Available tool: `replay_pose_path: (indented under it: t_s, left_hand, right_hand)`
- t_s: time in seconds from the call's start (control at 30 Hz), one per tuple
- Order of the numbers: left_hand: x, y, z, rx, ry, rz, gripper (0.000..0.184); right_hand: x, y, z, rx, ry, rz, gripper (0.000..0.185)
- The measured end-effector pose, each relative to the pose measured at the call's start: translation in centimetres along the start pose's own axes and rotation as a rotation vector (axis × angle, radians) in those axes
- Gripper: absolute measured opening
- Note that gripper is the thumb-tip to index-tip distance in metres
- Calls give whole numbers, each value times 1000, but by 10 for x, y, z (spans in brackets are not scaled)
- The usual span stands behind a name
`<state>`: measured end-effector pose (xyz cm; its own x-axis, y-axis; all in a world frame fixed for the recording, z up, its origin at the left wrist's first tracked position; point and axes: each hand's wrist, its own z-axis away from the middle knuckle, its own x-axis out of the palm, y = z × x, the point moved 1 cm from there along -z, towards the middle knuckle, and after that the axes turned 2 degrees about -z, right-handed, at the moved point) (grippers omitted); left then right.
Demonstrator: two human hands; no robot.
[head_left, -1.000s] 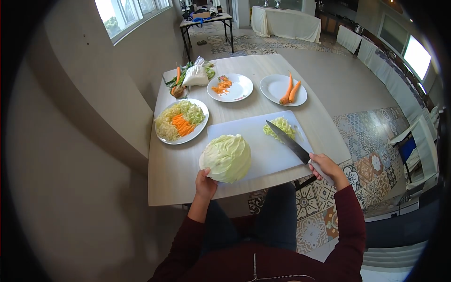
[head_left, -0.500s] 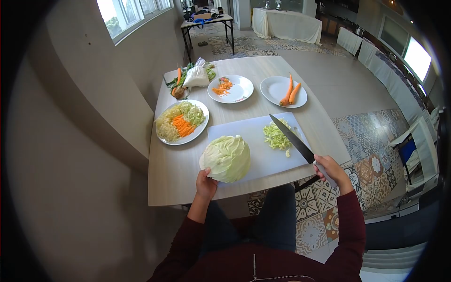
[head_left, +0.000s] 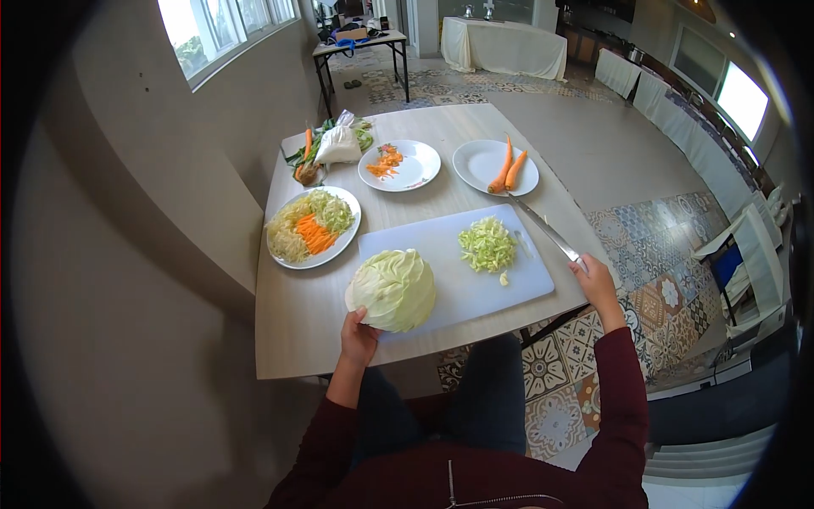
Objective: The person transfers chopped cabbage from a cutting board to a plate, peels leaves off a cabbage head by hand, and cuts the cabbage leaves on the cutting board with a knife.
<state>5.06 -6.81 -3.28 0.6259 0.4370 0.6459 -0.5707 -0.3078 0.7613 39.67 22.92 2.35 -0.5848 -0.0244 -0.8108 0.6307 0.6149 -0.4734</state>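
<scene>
- Presently, the knife (head_left: 551, 232) lies farther right than half a second ago: then its blade crossed the shredded cabbage (head_left: 487, 244); now it is held beyond the right edge of the cutting board (head_left: 458, 293), leaving the heap fully exposed.
- The blade, earlier showing its broad face, now appears narrow, turned nearly edge-on.
- Long axis of the knife: diagonal, from the handle at near right to the tip at far left; the tip points toward the plate (head_left: 476, 161) of carrots (head_left: 514, 176), by its near rim. Contact there cannot be told.
- Right hand (head_left: 597, 282): fingers wrapped around the handle.
- Left hand (head_left: 359, 339): thumb pressed on the near left side of the cabbage head (head_left: 392, 290), other fingers mostly hidden; this grip is unchanged.
- The cabbage head, roundish and without a clear long axis, sits at the board's near left part, on the counter (head_left: 297, 339).
</scene>
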Motion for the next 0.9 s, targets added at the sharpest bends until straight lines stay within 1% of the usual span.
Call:
replay_pose_path:
  t_s: [0.03, 0.13, 0.17, 0.27, 0.37, 0.47, 0.57, 0.67, 0.77, 0.9]
  left_hand:
    - [3, 0, 0, -3, -1, 3, 61]
    - [7, 1, 1, 27, 8, 28, 57]
    - [-5, -4, -2, 8, 5, 28, 58]
    - [1, -1, 0, 36, -10, -56, 72]
    - [-3, 0, -1, 53, -64, -112, 77]
    - [8, 6, 2, 71, -125, -30, 80]
    - [-3, 1, 2, 49, -182, -17, 84]
    - [-10, -2, 3, 47, -223, -6, 86]
    - [-16, -6, 3, 45, -198, 33, 86]
    - [-15, -6, 2, 19, -121, 87, 80]
  right_hand:
    - [1, 10, -2, -24, 57, 48, 37]
    - [5, 29, -3, 40, 25, 123, 36]
    - [8, 33, -3, 34, 40, 128, 36]
    - [15, 39, -4, 11, 75, 140, 34]
    - [16, 39, -5, -9, 102, 179, 32]
    - [25, 42, -10, -46, 120, 240, 31]
    - [25, 38, -8, -84, 121, 294, 30]
    - [25, 36, -7, -74, 110, 289, 30]
    - [25, 34, -5, -86, 124, 309, 31]
    - [24, 31, -4, -90, 126, 292, 28]
